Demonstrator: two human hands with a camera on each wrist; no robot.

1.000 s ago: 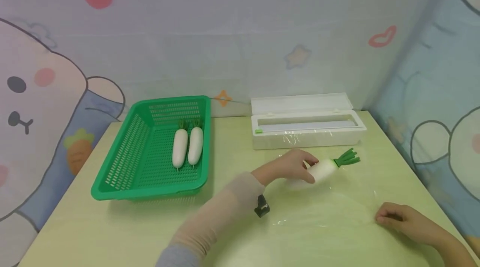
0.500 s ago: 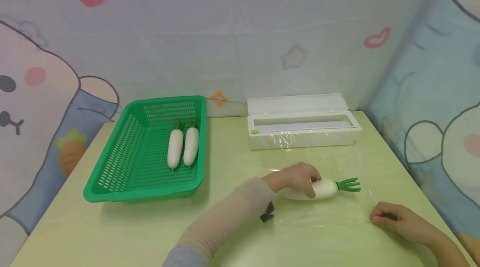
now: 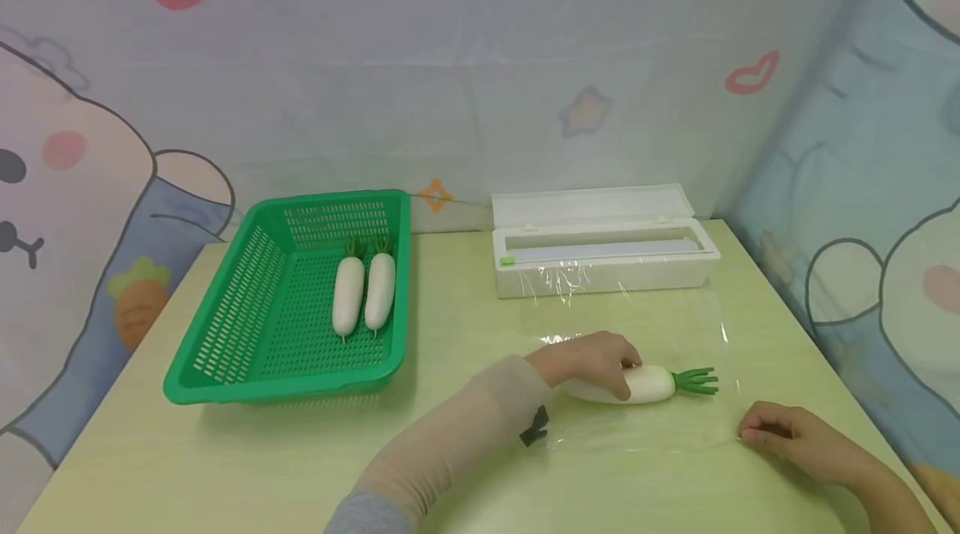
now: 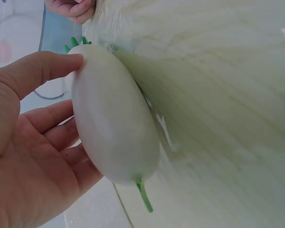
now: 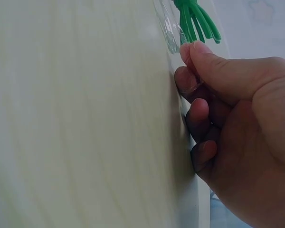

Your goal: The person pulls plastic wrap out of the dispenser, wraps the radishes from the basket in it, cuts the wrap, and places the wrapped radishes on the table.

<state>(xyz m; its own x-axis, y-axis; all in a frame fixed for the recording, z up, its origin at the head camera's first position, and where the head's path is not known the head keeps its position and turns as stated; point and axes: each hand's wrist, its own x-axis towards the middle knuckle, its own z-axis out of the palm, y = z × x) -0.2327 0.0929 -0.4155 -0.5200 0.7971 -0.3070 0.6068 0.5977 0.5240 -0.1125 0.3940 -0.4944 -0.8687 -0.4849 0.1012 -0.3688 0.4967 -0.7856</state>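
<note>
A white radish (image 3: 651, 384) with green leaf stalks lies sideways on a clear sheet of cling film (image 3: 675, 432), leaves to the right. My left hand (image 3: 596, 361) grips its body from above, covering part of it. Up close in the left wrist view, the thumb and fingers stand on either side of the radish (image 4: 115, 114), whose thin green root tip shows. At the sheet's near right corner, my right hand (image 3: 798, 441) pinches the film edge. The right wrist view shows thumb and forefinger together on the film (image 5: 169, 23), just below the green leaves (image 5: 195, 19).
Behind the sheet stands a white cling film dispenser box (image 3: 607, 277), lid raised, with a green slider (image 3: 507, 262) and film coming over its front. A green plastic basket (image 3: 285, 388) at left holds two more white radishes (image 3: 348, 296). A printed cloth (image 3: 315, 117) hangs behind the table.
My left hand has brought the radish nearer to me and turned it from slanted to nearly level on the film. The right hand stays at the film's corner. The head view has shifted slightly.
</note>
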